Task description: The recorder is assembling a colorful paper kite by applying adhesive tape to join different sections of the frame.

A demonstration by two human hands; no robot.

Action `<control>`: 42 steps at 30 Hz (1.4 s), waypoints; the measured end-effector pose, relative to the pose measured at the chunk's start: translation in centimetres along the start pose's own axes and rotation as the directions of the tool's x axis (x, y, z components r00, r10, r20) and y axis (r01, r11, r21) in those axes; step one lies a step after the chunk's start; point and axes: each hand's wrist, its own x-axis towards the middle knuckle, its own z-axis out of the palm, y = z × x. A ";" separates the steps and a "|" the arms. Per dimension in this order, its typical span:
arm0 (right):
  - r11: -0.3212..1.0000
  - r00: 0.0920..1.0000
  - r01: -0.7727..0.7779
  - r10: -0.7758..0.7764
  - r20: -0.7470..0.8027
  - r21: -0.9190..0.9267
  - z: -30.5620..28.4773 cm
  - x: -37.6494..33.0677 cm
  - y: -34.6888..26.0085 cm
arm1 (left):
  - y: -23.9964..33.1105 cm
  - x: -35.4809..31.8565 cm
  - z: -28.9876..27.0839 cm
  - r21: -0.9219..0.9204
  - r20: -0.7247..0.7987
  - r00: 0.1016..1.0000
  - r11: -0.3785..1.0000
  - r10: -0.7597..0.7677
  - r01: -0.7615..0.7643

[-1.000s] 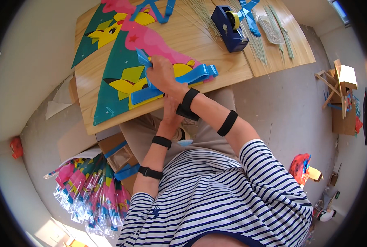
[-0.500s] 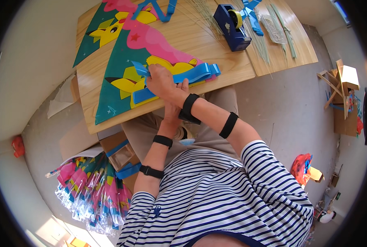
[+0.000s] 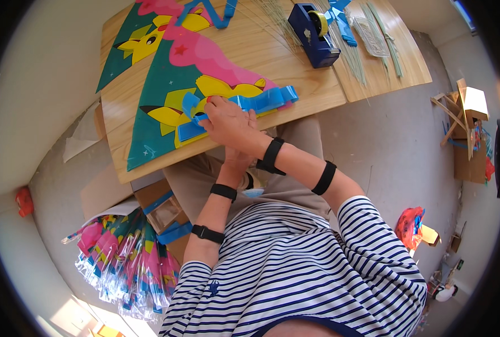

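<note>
Head view shows the wooden table (image 3: 295,84) carrying a teal kite sheet (image 3: 154,106), whose near edge hangs just past the table edge. Right hand (image 3: 227,121) lies flat, fingers spread, pressing the folded blue ribbon tail (image 3: 255,102) onto it. Left hand (image 3: 236,160) sits beneath, grip hidden. Uneven pressure could crease the ribbon or slide the sheet off.

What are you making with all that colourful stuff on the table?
A person in a striped top sits at a wooden table with a colourful kite spread on it. The right hand presses on the blue ribbon tail at the kite's near edge; the left hand is mostly hidden beneath it. A blue tape dispenser stands further back.
</note>
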 end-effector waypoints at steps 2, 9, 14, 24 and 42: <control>0.998 0.996 0.058 -0.061 -0.069 -0.037 -1.7 -0.9 0.7 | -0.2 0.1 1.0 0.130 0.087 0.996 0.991 -0.018 0.006; 0.907 0.970 0.196 -0.236 -0.065 -0.373 -5.2 -5.5 8.2 | 0.6 2.5 -2.8 -0.102 0.001 1.000 0.994 -0.026 0.026; 0.852 0.966 0.255 -0.208 0.151 -0.458 -6.9 -7.8 10.0 | 0.7 2.4 -2.9 -0.055 -0.007 1.000 0.998 -0.014 0.013; 0.891 0.965 0.232 -0.162 0.204 -0.390 -7.1 -8.5 10.7 | 0.7 2.4 -4.1 -0.069 0.073 0.997 0.998 0.004 0.001; 0.907 0.963 0.211 -0.129 0.237 -0.365 -7.3 -8.7 10.6 | -12.6 3.9 -11.3 -0.150 0.038 0.959 0.948 -0.279 0.282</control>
